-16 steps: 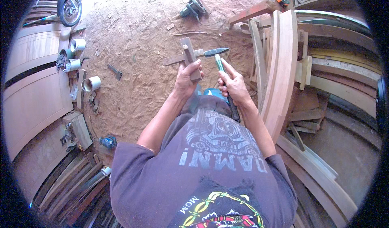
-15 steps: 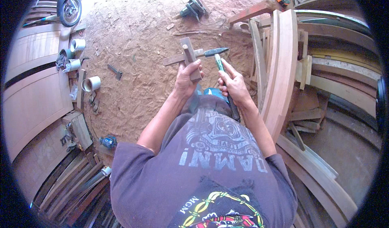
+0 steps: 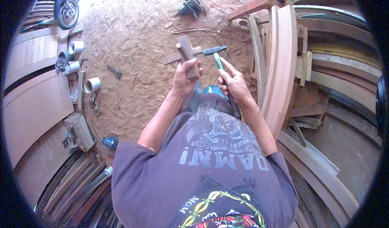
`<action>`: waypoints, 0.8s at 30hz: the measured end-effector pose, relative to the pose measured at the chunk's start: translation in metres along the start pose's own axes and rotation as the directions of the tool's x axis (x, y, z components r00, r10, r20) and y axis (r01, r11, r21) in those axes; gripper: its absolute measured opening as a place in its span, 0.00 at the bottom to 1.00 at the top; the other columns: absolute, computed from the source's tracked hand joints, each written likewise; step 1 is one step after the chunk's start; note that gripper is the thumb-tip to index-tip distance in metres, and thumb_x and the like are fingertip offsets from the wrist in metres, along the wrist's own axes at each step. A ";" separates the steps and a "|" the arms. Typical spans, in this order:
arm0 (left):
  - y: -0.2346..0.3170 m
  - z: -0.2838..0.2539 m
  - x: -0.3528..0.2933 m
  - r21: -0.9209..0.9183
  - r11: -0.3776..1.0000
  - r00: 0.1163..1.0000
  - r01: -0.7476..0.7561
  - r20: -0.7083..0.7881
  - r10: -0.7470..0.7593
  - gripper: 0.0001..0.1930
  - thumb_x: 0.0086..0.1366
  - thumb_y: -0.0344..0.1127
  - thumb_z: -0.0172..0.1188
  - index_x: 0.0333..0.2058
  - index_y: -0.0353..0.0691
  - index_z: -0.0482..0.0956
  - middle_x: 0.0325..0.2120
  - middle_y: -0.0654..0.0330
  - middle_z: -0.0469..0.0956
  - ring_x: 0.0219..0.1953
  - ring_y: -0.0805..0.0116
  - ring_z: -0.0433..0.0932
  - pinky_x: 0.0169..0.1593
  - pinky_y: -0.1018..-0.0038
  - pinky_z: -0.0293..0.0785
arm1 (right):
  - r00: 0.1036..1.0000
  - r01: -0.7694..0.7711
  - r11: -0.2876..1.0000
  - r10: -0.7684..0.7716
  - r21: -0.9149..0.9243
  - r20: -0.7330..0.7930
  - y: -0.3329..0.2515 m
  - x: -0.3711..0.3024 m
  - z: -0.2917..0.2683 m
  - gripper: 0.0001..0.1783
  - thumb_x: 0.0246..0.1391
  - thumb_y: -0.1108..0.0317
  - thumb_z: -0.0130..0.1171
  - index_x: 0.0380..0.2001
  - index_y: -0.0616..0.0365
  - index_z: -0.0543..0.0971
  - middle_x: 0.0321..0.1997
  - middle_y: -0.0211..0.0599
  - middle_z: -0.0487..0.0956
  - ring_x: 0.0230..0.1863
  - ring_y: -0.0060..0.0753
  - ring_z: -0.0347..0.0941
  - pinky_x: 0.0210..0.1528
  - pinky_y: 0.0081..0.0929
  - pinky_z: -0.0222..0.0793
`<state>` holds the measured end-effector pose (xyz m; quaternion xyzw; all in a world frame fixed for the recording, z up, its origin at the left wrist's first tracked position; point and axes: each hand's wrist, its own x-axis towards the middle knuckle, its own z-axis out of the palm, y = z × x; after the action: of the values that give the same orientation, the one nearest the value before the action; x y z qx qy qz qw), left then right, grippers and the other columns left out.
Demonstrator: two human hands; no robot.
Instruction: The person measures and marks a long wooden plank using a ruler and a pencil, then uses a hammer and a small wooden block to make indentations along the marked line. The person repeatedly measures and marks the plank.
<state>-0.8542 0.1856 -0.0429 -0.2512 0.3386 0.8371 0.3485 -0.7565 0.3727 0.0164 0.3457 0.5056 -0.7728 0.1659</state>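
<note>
My left hand (image 3: 186, 77) is closed round a wooden marking gauge (image 3: 187, 49), a block with a thin bar crossing it and a peg-like piece on top. The block points away from me and slightly left. Just right of it, my right hand (image 3: 235, 83) grips a hammer (image 3: 215, 50) by its green and dark handle. The hammer's narrow metal head lies sideways, close to the gauge's crossbar end with a small gap between them. Part of the handle is hidden by my fingers.
Long planks (image 3: 279, 65) stand close on my right. On the dusty ground lie a circular saw (image 3: 189, 7), a dark tool (image 3: 114, 71) and a blue power tool (image 3: 110, 141). White buckets (image 3: 91, 84) and wooden panels (image 3: 38, 106) line the left; a motorbike wheel (image 3: 67, 13) is beyond.
The marking gauge has turned slightly in my left hand, showing more of the block's side. The hammer has barely shifted. Both hands keep their hold.
</note>
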 end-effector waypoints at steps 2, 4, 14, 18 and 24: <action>0.007 -0.001 0.000 -0.082 0.996 1.000 0.021 0.015 -0.019 0.26 0.66 0.37 0.65 0.61 0.42 0.71 0.51 0.58 0.78 0.56 0.61 0.78 0.53 0.59 0.81 | 0.997 0.020 0.997 -0.025 0.069 0.075 0.002 0.000 -0.009 0.33 0.74 0.63 0.55 0.78 0.44 0.61 0.30 0.24 0.70 0.21 0.12 0.62 0.19 0.14 0.59; 0.014 -0.001 -0.002 -0.162 0.986 0.997 0.026 0.072 -0.014 0.31 0.65 0.40 0.65 0.65 0.43 0.69 0.60 0.58 0.76 0.68 0.57 0.71 0.64 0.49 0.74 | 0.998 -0.055 0.992 0.057 0.112 -0.020 0.001 -0.001 -0.021 0.32 0.74 0.61 0.54 0.78 0.42 0.61 0.28 0.24 0.70 0.21 0.14 0.63 0.20 0.16 0.59; 0.027 0.020 -0.002 -0.252 0.967 0.960 0.037 0.276 0.035 0.40 0.58 0.44 0.65 0.70 0.47 0.65 0.69 0.64 0.69 0.76 0.58 0.55 0.77 0.36 0.37 | 0.968 -0.118 0.972 0.067 0.202 0.241 -0.010 -0.004 -0.005 0.32 0.76 0.61 0.51 0.79 0.38 0.58 0.29 0.22 0.68 0.20 0.12 0.58 0.18 0.13 0.58; 0.029 0.023 -0.006 -0.275 0.961 0.937 -0.008 0.333 0.103 0.43 0.57 0.45 0.64 0.72 0.44 0.64 0.73 0.62 0.64 0.81 0.52 0.37 0.77 0.33 0.30 | 0.994 -0.050 0.902 0.086 0.428 -0.065 -0.016 -0.007 -0.005 0.33 0.76 0.61 0.51 0.79 0.38 0.57 0.30 0.23 0.68 0.20 0.12 0.58 0.18 0.14 0.58; 0.029 0.027 -0.001 -0.248 0.969 0.952 -0.002 0.297 0.078 0.45 0.57 0.47 0.63 0.74 0.45 0.60 0.76 0.59 0.56 0.82 0.50 0.30 0.77 0.33 0.28 | 0.933 -0.153 0.968 0.075 0.200 0.352 -0.022 -0.010 0.000 0.31 0.77 0.62 0.49 0.78 0.39 0.59 0.28 0.21 0.68 0.20 0.11 0.58 0.18 0.11 0.57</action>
<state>-0.8803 0.1897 -0.0133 -0.1533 0.1802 0.9080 0.3458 -0.7628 0.3812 0.0385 0.2519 0.3575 -0.8621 0.2558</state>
